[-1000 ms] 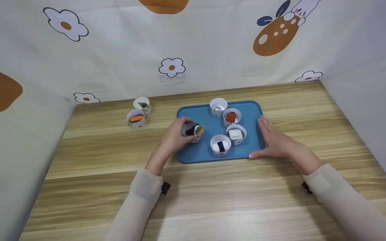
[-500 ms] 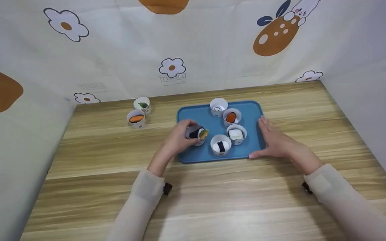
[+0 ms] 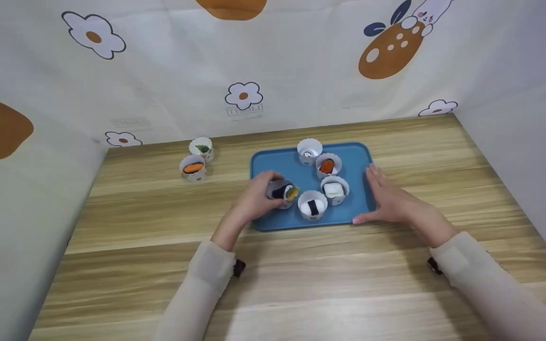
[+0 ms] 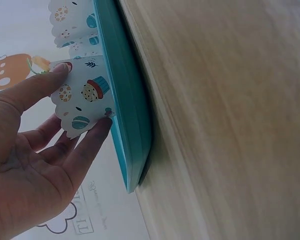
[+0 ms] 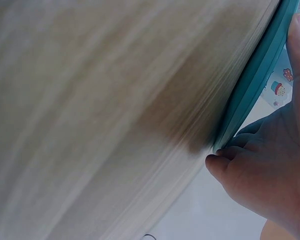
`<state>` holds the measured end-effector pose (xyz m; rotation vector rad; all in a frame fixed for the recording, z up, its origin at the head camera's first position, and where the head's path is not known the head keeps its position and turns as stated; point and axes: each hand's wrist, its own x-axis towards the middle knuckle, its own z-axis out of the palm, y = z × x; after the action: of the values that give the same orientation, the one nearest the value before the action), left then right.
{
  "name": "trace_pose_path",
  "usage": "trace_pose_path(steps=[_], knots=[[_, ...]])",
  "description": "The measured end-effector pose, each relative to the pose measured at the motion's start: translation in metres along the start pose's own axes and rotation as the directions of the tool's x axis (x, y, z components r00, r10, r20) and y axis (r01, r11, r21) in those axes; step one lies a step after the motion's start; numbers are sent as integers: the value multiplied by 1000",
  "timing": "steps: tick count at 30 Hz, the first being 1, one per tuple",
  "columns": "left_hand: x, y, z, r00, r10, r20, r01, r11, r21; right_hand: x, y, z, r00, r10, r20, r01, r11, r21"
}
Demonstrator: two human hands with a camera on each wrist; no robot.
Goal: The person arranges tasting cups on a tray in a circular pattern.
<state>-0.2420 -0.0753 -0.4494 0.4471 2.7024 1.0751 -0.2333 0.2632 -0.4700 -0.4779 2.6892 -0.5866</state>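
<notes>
My left hand grips a printed paper baking cup between thumb and fingers. Inside the cup lies a toy-like sushi roll, wrapped in black with green and yellow filling at its end. The cup is over the left part of a blue tray, its base right at the tray in the left wrist view. At the tray's right side, my right hand rests against the edge, fingers straight along the rim and thumb at the near corner.
Several more cups share the tray: one with a black-banded white piece, one with a white block, one with an orange-red topping, and a back cup. Two cups, orange-topped and green-filled, stand left on the wooden table.
My left hand has slid the cup with the sushi roll rightward and slightly nearer, close to the cup with the black-banded piece. My right hand has stayed at the tray's edge.
</notes>
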Motion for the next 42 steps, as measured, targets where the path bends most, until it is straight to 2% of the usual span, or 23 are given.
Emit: trace_pose_path(steps=[3,13,27,42], knots=[[0,1,1,1000,-11,17,11,1000,-6,0,0,0,1000,2,3,-2,1000,5],[1,2,2,999,12,39,-12,1000,-2,0,0,1,1000,22,14,-22,1000,4],[1,1,3,999,31,32,-32,999,31,1,1,0,1000,16,10,-16,1000,-5],[-1,2,-1,998,0,62,-2,999,34,1,0,0,999,40,23,-39,999,-11]])
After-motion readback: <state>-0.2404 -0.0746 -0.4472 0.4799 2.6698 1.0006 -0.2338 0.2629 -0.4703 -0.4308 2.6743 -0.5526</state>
